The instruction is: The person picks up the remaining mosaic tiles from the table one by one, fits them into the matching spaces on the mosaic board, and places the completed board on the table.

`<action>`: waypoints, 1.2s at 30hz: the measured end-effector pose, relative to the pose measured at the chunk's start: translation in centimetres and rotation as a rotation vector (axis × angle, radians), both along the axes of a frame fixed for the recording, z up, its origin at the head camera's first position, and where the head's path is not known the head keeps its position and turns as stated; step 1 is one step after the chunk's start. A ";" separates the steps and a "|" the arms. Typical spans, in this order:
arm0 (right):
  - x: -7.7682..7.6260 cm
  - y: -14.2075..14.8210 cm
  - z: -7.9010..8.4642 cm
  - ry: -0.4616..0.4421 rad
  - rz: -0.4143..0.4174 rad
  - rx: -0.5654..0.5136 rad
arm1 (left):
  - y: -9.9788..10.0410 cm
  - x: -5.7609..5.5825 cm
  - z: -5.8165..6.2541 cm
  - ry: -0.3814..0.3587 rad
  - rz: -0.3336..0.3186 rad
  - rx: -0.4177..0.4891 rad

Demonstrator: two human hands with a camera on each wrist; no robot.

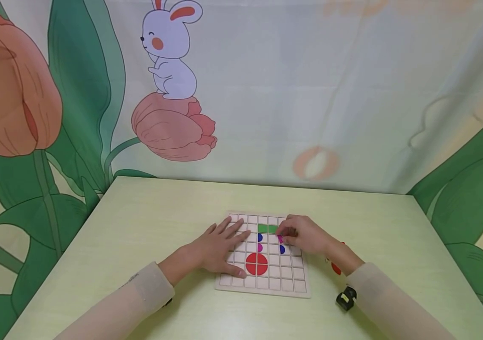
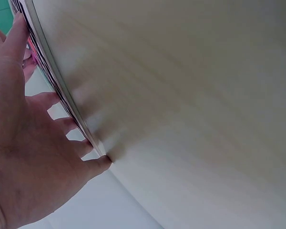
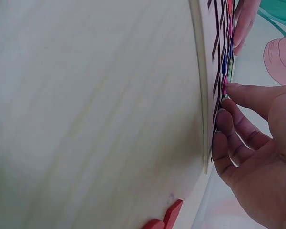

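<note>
A square wooden grid board [image 1: 283, 285] lies on the table, with coloured pieces set in some of its squares. My left hand [image 1: 220, 248] rests spread over the board's left side, thumb near the front and fingers pointing to the back. With thumb and fingertips my right hand [image 1: 309, 233] pinches a small magenta piece [image 1: 280, 239] low over the right half of the grid; the fingers hide part of it. Around it sit green squares [image 1: 267, 229], blue half-round pieces [image 1: 282, 249], another magenta half-round [image 1: 260, 247] and a red circle of quarter pieces [image 1: 256, 264].
Loose red pieces [image 1: 336, 268] lie on the table [image 1: 173, 203] right of the board, partly under my right forearm; they also show as red pieces [image 3: 171, 214] in the right wrist view. A printed curtain [image 1: 258, 118] with a rabbit and tulips hangs behind the table.
</note>
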State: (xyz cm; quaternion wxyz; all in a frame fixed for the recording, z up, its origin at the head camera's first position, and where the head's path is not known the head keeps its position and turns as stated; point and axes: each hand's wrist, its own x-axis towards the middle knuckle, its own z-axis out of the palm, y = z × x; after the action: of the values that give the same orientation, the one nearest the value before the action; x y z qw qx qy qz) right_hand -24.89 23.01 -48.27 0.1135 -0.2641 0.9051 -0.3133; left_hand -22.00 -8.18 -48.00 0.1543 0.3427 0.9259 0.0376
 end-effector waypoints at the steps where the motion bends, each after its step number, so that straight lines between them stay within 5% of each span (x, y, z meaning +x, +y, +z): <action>1: 0.0 0.0 0.0 -0.002 -0.002 -0.001 | 0.0 0.0 0.0 -0.001 0.001 0.002; 27: 0.5 0.0 -0.2 0.011 -0.077 0.009 | -0.2 0.1 -0.1 -0.009 0.002 0.009; 36: 0.7 2.9 2.0 0.070 -0.122 0.036 | -0.1 0.2 0.0 -0.005 -0.001 0.002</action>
State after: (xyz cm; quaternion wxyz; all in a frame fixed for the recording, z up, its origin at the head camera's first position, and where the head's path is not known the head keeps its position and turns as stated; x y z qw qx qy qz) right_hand -24.17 25.89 -46.26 0.0671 -0.2170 0.9284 -0.2940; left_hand -21.83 -8.27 -48.03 0.1562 0.3432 0.9254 0.0391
